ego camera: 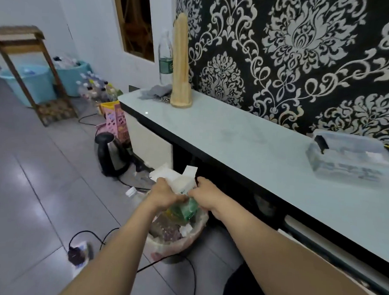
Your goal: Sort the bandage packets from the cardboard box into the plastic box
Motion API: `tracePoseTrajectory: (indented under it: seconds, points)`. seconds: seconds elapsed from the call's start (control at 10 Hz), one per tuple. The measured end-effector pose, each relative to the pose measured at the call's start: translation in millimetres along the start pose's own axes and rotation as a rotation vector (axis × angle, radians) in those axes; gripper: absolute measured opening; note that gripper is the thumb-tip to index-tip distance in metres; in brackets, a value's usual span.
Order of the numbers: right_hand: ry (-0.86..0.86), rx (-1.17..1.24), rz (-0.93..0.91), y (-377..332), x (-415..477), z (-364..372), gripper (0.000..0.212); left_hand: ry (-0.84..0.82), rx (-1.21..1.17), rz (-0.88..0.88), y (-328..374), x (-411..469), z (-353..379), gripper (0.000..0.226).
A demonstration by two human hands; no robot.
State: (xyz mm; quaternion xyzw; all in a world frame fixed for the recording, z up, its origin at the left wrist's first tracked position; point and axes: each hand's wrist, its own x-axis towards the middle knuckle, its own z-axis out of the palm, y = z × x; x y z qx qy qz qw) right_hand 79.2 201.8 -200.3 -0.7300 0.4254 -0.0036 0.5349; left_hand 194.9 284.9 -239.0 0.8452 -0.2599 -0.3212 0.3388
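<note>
Nearest, low by the floor: bin point(175, 238), lined with a pinkish bag and crowded with wrappers and scraps. Just above its rim, both hands on the box point(183, 183), white, flaps up and open. Left hand point(164, 192) curled round the box's left side. Right hand point(203, 193) gripping its right edge, fingers bent. Green wrapper point(185, 209) directly under the hands, at the bin's mouth; cannot tell whether held or loose rubbish. No packets to be seen in the box from here, the inside hidden by flaps and fingers.

Likely step: discarding or crushing the emptied box over the bin. To do it well: tilt the opening toward the eye and check inside first, to avoid binning stray packets. Squeeze from both sides until flat, then drop it squarely within the rim.

Farther, up and right: tabletop point(246, 136), pale and glossy. On it the plastic box point(346, 155), clear, lid apparently on, contents too blurred to name, well apart from both hands.
</note>
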Motion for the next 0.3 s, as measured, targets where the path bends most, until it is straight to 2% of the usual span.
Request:
tracePoseTrajectory:
  seconds: [0.1,0.2,0.3]
  points:
    - [-0.042,-0.002,0.054,12.2,0.6,5.3,0.06,0.047,0.008,-0.06,-18.1,8.5,10.7,0.064]
    - [-0.017,0.059,0.052,21.3,3.0,2.1,0.063,0.175,0.144,-0.073,-26.1,16.6,17.7,0.057]
    - [0.089,0.121,-0.018,25.0,17.6,-9.7,0.056,0.305,0.21,-0.023,-9.6,16.8,17.7,0.046]
